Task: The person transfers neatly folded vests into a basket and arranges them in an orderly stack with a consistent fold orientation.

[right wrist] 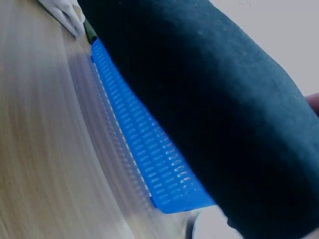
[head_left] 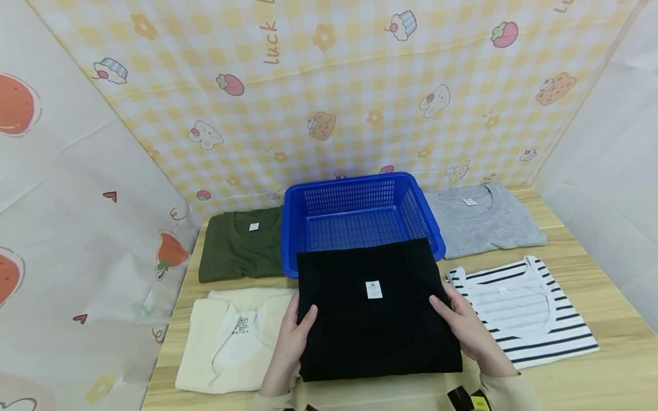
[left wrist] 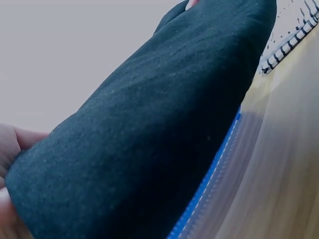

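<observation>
A folded black T-shirt point(head_left: 375, 337) with a white label is held up off the table between both hands. My left hand point(head_left: 294, 337) grips its left edge, thumb on top. At the right edge my right hand point(head_left: 465, 325) holds it the same way, thumb over the cloth. Just behind the shirt stands a blue plastic basket point(head_left: 354, 225) with nothing in it; the shirt covers its near rim in the head view. Seen from the right wrist, the basket's slotted side point(right wrist: 144, 144) lies below the raised shirt point(right wrist: 199, 109).
Folded shirts lie around the basket: dark green point(head_left: 236, 251) at back left, cream point(head_left: 203, 342) at front left, grey point(head_left: 478, 222) at back right, striped point(head_left: 555, 337) at front right. A patterned cloth wall point(head_left: 334, 85) rises behind the wooden table point(head_left: 606, 377).
</observation>
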Motion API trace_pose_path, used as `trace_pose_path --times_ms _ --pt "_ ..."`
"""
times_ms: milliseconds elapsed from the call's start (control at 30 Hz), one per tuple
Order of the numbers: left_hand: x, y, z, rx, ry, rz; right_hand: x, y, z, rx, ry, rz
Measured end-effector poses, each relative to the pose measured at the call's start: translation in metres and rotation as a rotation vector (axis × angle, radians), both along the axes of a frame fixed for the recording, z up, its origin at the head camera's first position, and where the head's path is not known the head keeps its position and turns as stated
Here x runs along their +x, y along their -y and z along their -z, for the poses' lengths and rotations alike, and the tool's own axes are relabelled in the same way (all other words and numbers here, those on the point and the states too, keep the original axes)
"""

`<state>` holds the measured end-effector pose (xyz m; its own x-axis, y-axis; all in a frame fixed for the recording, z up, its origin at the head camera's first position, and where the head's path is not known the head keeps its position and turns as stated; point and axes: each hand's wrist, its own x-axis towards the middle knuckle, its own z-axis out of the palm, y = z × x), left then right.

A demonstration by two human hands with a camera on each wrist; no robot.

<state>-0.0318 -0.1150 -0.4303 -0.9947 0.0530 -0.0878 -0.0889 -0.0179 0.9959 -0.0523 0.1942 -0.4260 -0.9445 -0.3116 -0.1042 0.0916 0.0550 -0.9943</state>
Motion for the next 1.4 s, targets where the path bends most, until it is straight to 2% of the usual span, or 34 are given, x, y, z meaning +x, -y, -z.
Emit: trace_pose_path --times_ms 300,600,867,1033,1167,1400 --pt "-0.017 -0.001 -0.002 -0.087 -0.045 -0.03 -0.016 0.004 -0.004 0.003 0.04 0.021" --pt "-0.033 -0.001 -0.004 -0.168 0.015 -0.037 -0.035 0.004 -0.011 0.0 0.025 0.003" --pt "-0.047 0.002 -0.01 -0.14 0.013 -0.038 -0.049 0.008 -0.017 -0.037 0.023 -0.003" --pt "-0.053 0.003 -0.013 -0.147 0.02 -0.052 -0.058 0.01 -0.02 0.002 0.017 -0.02" --pt "-0.059 0.002 -0.014 -0.127 -0.009 -0.047 -0.064 0.01 -0.021 0.041 0.009 -0.014" --pt "-0.068 0.0 -0.017 -0.114 -0.017 -0.033 -0.074 0.008 -0.024 0.054 0.026 -0.004"
